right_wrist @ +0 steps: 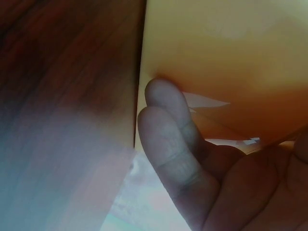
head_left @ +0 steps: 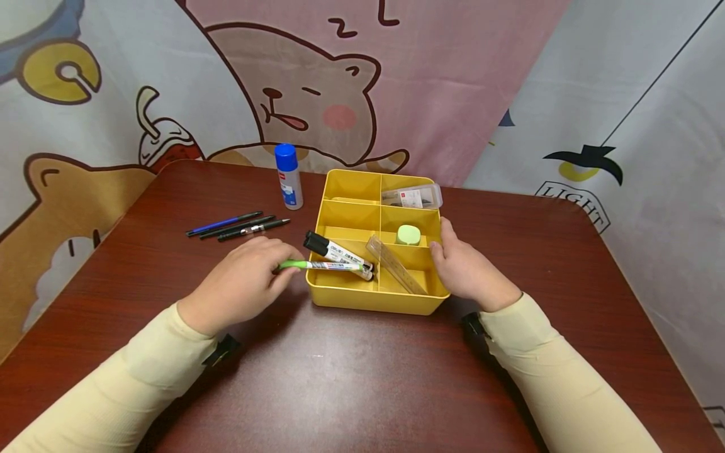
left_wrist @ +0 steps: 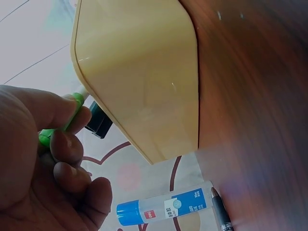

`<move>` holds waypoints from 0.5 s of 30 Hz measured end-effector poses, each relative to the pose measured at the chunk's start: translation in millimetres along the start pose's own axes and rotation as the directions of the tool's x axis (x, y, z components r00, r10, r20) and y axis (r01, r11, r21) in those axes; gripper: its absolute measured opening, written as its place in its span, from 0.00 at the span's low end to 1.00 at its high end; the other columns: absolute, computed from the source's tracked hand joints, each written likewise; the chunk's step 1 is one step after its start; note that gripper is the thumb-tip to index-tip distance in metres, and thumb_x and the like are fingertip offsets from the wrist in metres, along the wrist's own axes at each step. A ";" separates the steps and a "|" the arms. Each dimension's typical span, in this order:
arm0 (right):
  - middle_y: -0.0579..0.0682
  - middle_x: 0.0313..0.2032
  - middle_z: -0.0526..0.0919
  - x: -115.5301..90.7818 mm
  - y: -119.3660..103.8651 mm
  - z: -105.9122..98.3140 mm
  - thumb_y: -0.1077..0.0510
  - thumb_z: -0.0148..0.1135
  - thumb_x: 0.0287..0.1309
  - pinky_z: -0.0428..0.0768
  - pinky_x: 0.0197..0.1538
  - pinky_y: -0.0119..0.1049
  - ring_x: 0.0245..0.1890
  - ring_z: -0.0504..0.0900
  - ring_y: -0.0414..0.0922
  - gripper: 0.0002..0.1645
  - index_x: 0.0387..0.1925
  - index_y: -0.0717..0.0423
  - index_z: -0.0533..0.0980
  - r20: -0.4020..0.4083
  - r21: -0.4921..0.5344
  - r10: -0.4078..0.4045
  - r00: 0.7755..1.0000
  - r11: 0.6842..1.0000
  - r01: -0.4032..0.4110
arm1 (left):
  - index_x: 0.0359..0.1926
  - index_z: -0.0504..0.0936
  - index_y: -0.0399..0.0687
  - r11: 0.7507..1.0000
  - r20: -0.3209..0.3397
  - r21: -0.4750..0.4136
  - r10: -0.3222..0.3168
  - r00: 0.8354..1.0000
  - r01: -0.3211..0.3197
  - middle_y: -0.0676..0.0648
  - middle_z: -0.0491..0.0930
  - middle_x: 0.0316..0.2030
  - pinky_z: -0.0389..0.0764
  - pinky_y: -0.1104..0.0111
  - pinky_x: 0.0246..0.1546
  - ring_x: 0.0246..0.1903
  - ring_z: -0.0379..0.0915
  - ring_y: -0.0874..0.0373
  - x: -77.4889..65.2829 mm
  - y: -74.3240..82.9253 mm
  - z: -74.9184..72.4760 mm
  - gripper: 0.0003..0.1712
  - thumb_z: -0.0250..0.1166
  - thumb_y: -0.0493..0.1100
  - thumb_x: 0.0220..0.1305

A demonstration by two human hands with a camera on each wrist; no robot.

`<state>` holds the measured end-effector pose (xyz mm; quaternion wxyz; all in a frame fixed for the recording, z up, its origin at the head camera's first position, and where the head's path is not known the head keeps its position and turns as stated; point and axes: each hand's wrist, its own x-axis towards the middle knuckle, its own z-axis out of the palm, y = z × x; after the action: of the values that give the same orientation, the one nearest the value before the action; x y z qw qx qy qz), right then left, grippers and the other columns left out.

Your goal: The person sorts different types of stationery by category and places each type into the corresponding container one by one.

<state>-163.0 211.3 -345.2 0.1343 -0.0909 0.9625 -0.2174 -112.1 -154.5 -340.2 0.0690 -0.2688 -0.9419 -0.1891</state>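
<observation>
My left hand (head_left: 246, 280) pinches a slim green-and-white pen (head_left: 325, 265) by its green end, between thumb and fingers. The pen lies level over the front left compartment of a yellow divided box (head_left: 374, 301). Two black-capped whiteboard markers (head_left: 337, 251) lean in that compartment, partly behind the pen. My right hand (head_left: 467, 267) holds the box's right side, thumb at the rim; in the right wrist view its fingers (right_wrist: 168, 144) press flat along the outer wall. A clear ruler (head_left: 396, 265) slants in the front right compartment.
A pale green block (head_left: 408, 235) sits in the middle right compartment. A clear plastic case (head_left: 412, 197) juts over the back right rim. Left of the box stand a blue-capped glue bottle (head_left: 289, 177) and several pens (head_left: 238, 226) on the brown table (head_left: 340, 384).
</observation>
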 end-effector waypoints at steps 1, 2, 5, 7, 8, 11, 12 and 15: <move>0.74 0.68 0.73 -0.1 -0.2 -0.1 0.49 0.33 0.82 0.74 0.69 0.62 0.64 0.81 0.63 0.42 0.83 0.61 0.32 0.000 0.000 0.000 1.000 1.000 0.000 | 0.47 0.86 0.49 1.000 0.001 -0.002 -0.001 1.000 0.001 0.51 0.86 0.43 0.79 0.53 0.53 0.46 0.79 0.53 0.1 0.1 0.2 0.07 0.69 0.43 0.71; 0.74 0.68 0.73 -0.3 -0.3 -0.2 0.49 0.34 0.82 0.74 0.68 0.62 0.64 0.81 0.63 0.42 0.83 0.61 0.32 0.000 0.001 0.001 1.000 1.000 -0.001 | 0.47 0.86 0.49 1.000 0.002 -0.003 -0.001 1.000 0.001 0.51 0.86 0.43 0.79 0.53 0.53 0.46 0.79 0.53 0.1 0.1 0.3 0.07 0.69 0.43 0.71; 0.73 0.69 0.72 -0.8 -0.8 -0.5 0.48 0.34 0.83 0.73 0.69 0.62 0.65 0.81 0.63 0.42 0.83 0.61 0.32 0.007 0.004 0.007 1.000 1.000 -0.007 | 0.47 0.86 0.49 1.000 0.003 -0.006 0.001 1.000 -0.001 0.51 0.86 0.43 0.79 0.53 0.52 0.45 0.79 0.53 0.4 0.2 0.9 0.08 0.69 0.44 0.71; 0.73 0.70 0.71 -0.8 -0.8 -0.6 0.48 0.33 0.83 0.73 0.70 0.62 0.66 0.80 0.63 0.42 0.83 0.61 0.31 0.010 0.006 0.010 1.000 1.000 -0.010 | 0.48 0.86 0.49 1.000 0.003 -0.007 0.000 1.000 0.000 0.51 0.87 0.43 0.79 0.54 0.52 0.45 0.78 0.53 0.6 0.1 1.3 0.08 0.70 0.44 0.70; 0.73 0.71 0.71 -0.7 -0.8 -0.6 0.48 0.33 0.83 0.72 0.70 0.62 0.66 0.79 0.63 0.42 0.83 0.61 0.31 0.012 0.007 0.010 1.000 1.000 -0.010 | 0.48 0.86 0.49 1.000 0.004 -0.007 -0.001 1.000 0.001 0.51 0.87 0.43 0.79 0.54 0.52 0.45 0.78 0.53 0.7 0.1 1.6 0.08 0.70 0.44 0.70; 0.73 0.71 0.69 -0.5 -0.5 -0.7 0.49 0.33 0.83 0.71 0.71 0.62 0.68 0.78 0.64 0.42 0.83 0.62 0.31 0.013 0.004 0.009 1.000 1.000 -0.009 | 0.48 0.86 0.50 1.000 0.005 -0.007 -0.004 1.000 0.004 0.51 0.87 0.44 0.79 0.54 0.52 0.46 0.78 0.53 1.0 0.1 2.3 0.08 0.70 0.44 0.70; 0.73 0.72 0.69 -0.5 -0.5 -0.8 0.49 0.33 0.83 0.71 0.71 0.62 0.68 0.77 0.64 0.42 0.83 0.62 0.31 0.013 0.004 0.009 1.000 1.000 -0.009 | 0.48 0.86 0.50 1.000 0.005 -0.006 -0.004 1.000 0.004 0.51 0.87 0.44 0.79 0.53 0.53 0.46 0.79 0.53 1.1 0.1 2.5 0.08 0.70 0.44 0.70; 0.73 0.73 0.67 -0.2 -0.3 -1.1 0.49 0.33 0.83 0.70 0.73 0.62 0.70 0.76 0.64 0.43 0.83 0.62 0.30 0.015 0.005 0.010 1.000 1.000 -0.010 | 0.47 0.86 0.49 1.000 0.006 -0.005 0.001 1.000 -0.001 0.51 0.87 0.43 0.79 0.53 0.53 0.46 0.79 0.53 1.5 0.6 3.0 0.08 0.70 0.44 0.70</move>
<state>-163.0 211.5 -344.0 0.1426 -0.0872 0.9614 -0.2185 -113.1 -152.2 -342.4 0.0657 -0.2699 -0.9415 -0.1906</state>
